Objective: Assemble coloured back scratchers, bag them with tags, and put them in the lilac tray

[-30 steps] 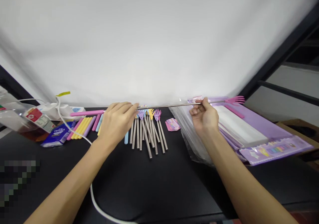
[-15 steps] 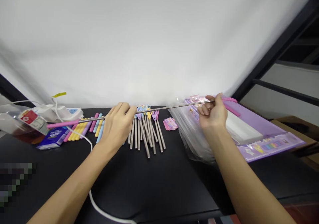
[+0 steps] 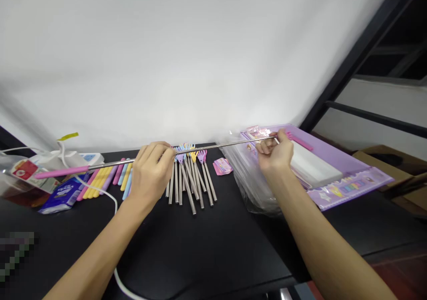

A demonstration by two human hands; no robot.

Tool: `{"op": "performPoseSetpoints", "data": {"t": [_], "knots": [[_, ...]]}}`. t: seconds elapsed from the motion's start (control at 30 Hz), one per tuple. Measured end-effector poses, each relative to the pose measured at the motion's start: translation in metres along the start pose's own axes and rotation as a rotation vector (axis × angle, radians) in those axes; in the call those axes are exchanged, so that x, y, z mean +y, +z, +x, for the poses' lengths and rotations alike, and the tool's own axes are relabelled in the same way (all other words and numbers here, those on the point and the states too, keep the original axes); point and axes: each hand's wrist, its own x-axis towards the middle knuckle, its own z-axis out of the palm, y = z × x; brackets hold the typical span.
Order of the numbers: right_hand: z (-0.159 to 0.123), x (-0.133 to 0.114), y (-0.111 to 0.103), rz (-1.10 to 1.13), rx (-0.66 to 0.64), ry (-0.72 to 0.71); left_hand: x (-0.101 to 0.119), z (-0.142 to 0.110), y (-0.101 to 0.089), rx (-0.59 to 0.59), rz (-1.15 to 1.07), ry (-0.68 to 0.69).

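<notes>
An extended telescopic back scratcher with a pink handle and a thin metal rod lies slantwise across the view, held above the table. My left hand is closed around its thicker rod section, the handle jutting out to the left. Near the rod's far right end, my right hand pinches it between thumb and fingers, beside a pink claw-shaped head. Below the rod, several more back scratchers with metal shafts and coloured claw heads lie in a pile. Coloured handles lie in a row left of my left hand.
Small pink cards rest right of the pile. Clear plastic bags and a purple printed package with a white box lie at right. At left are a blue packet, a power strip and a white cable.
The whole scene has shifted slightly left as the view turned. The pink handle now reaches farther out to the left of my left hand. Both hands keep their grip on the rod.
</notes>
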Motion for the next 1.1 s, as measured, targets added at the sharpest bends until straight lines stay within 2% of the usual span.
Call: {"op": "performPoseSetpoints", "data": {"t": [0.13, 0.33, 0.43, 0.57, 0.67, 0.8, 0.9, 0.97, 1.1], "knots": [[-0.023, 0.018, 0.012, 0.018, -0.090, 0.087, 0.013, 0.004, 0.004, -0.010, -0.034, 0.077], [-0.040, 0.028, 0.017, 0.051, -0.137, 0.078, 0.028, 0.011, 0.002, -0.059, 0.033, 0.113], [-0.033, 0.019, 0.016, 0.057, -0.149, 0.069, 0.025, 0.012, 0.004, -0.044, 0.004, 0.116], [-0.007, -0.007, 0.006, 0.091, -0.038, -0.075, 0.014, 0.009, 0.010, -0.061, 0.034, 0.076], [0.004, -0.014, -0.001, 0.087, 0.008, -0.110, 0.010, 0.008, 0.013, -0.083, 0.007, 0.095], [-0.016, 0.009, 0.007, 0.060, -0.035, -0.060, 0.018, 0.013, 0.014, -0.023, -0.062, 0.099], [-0.032, 0.023, 0.016, 0.041, -0.117, 0.045, 0.020, 0.016, 0.011, 0.002, -0.072, 0.111], [-0.030, 0.018, 0.015, 0.075, -0.057, 0.024, 0.014, 0.014, 0.008, -0.017, -0.029, 0.113], [-0.006, -0.005, 0.005, 0.126, 0.085, -0.078, -0.008, 0.005, 0.004, -0.030, 0.057, 0.133]]}}
